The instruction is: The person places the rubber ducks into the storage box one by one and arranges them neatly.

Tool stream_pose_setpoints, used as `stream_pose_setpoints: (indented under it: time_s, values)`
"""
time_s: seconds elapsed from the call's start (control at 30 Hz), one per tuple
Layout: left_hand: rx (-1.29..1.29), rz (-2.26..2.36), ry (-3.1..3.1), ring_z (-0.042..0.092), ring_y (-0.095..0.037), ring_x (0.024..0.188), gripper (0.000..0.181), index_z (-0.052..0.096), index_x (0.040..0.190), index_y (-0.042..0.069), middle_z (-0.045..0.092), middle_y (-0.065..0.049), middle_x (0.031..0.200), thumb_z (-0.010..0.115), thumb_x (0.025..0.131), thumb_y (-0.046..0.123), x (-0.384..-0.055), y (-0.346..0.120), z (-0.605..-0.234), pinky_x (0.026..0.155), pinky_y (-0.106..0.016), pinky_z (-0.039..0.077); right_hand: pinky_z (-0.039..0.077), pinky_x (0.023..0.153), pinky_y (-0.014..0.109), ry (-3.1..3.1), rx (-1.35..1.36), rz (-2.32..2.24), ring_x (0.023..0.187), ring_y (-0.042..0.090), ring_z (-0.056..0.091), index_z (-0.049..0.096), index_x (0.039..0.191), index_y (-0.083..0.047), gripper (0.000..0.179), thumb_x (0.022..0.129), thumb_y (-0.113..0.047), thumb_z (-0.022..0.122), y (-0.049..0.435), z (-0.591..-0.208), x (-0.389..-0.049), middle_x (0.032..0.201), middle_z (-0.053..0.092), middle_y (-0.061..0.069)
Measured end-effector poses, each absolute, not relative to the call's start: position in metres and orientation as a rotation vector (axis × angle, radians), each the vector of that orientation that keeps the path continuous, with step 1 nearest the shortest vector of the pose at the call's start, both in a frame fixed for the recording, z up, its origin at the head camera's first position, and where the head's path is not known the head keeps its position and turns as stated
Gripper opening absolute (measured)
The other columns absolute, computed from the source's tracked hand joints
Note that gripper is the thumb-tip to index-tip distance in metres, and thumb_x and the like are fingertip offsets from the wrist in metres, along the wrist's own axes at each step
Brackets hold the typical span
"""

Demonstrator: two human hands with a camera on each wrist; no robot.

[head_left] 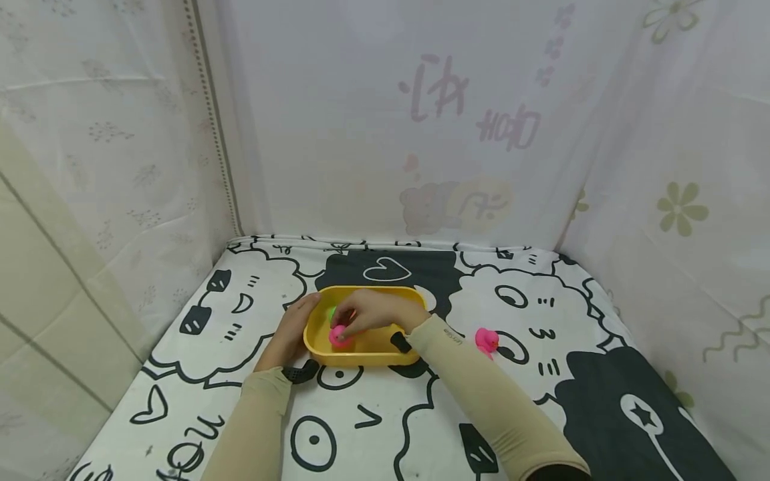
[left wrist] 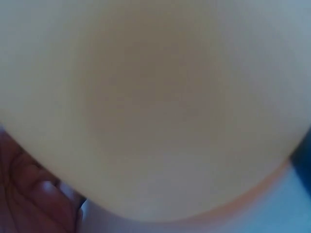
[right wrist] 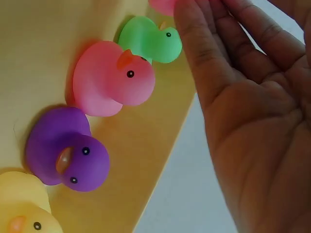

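A yellow plastic tray (head_left: 367, 359) with raised walls lies on the patterned cloth. My left hand (head_left: 290, 334) holds its left end from outside. My right hand (head_left: 375, 312) reaches down into the tray from the right, pinching a pink toy duck (head_left: 340, 337) near the left end. Beside the fingers a bit of a green duck (right wrist: 150, 41) shows. In the right wrist view, another pink duck (right wrist: 114, 80), a purple duck (right wrist: 68, 148) and a yellow duck (right wrist: 24, 201) stand in a row with it. A blurred pale surface (left wrist: 155, 107) covers most of the left wrist view.
One more pink duck (head_left: 486, 339) lies on the cloth right of the tray, beside the right forearm. The black-and-white cloth (head_left: 355, 427) bears cartoon drawings. Pale printed curtains (head_left: 373, 133) enclose the table at the back and both sides.
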State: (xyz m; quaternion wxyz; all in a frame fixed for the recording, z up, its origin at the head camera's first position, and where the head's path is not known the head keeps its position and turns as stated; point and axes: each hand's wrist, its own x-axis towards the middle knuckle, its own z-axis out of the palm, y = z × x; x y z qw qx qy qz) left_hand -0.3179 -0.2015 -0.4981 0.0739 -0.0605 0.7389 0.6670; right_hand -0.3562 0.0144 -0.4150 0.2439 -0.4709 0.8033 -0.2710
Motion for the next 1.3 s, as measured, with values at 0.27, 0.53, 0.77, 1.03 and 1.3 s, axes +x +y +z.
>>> stream_pose_setpoints:
  time_s: [0.27, 0.53, 0.77, 1.03, 1.3]
  values:
    - [-0.190, 2.007, 2.225, 0.046, -0.028, 0.133, 0.080, 0.037, 0.155, 0.010, 0.041, -0.012, 0.155, 0.045, 0.098, 0.066, -0.319, -0.201, -0.498, 0.109, -0.039, 0.044, 0.053, 0.084, 0.017, 2.191, -1.291, -0.653, 0.093, 0.008, 0.060, 0.074, 0.107, -0.015, 0.018, 0.090, -0.020, 0.078, 0.006, -0.415, -0.356, 0.098, 0.068, -0.011]
    - [-0.180, 1.999, 2.234, 0.046, -0.028, 0.133, 0.079, 0.037, 0.155, 0.011, 0.042, -0.012, 0.154, 0.044, 0.099, 0.066, -0.319, -0.203, -0.500, 0.111, -0.040, 0.042, 0.053, 0.081, 0.017, 2.197, -1.293, -0.600, 0.091, 0.008, 0.060, 0.074, 0.107, -0.015, 0.020, 0.088, -0.019, 0.080, 0.001, -0.414, -0.357, 0.097, 0.068, -0.010]
    - [-0.177, 2.018, 2.217, 0.049, -0.027, 0.130, 0.077, 0.039, 0.154, 0.011, 0.045, -0.011, 0.151, 0.045, 0.099, 0.065, -0.319, -0.202, -0.501, 0.107, -0.035, 0.046, 0.053, 0.079, 0.017, 2.191, -1.300, -0.587, 0.087, 0.008, 0.060, 0.074, 0.103, -0.013, 0.018, 0.088, -0.018, 0.080, -0.003, -0.415, -0.356, 0.093, 0.068, -0.009]
    - [-0.172, 2.016, 2.215, 0.048, -0.028, 0.132, 0.079, 0.039, 0.154, 0.011, 0.044, -0.011, 0.152, 0.046, 0.098, 0.066, -0.318, -0.202, -0.500, 0.111, -0.041, 0.042, 0.052, 0.076, 0.016, 2.203, -1.363, -0.496, 0.083, 0.007, 0.058, 0.074, 0.100, -0.015, 0.015, 0.088, -0.021, 0.081, -0.008, -0.420, -0.355, 0.088, 0.067, -0.011]
    - [-0.189, 2.017, 2.218, 0.047, -0.028, 0.132, 0.075, 0.039, 0.154, 0.010, 0.043, -0.011, 0.154, 0.045, 0.100, 0.062, -0.319, -0.201, -0.501, 0.111, -0.039, 0.042, 0.052, 0.076, 0.015, 2.199, -1.350, -0.482, 0.083, 0.006, 0.059, 0.073, 0.096, -0.018, 0.012, 0.088, -0.020, 0.080, -0.009, -0.422, -0.356, 0.088, 0.067, -0.011]
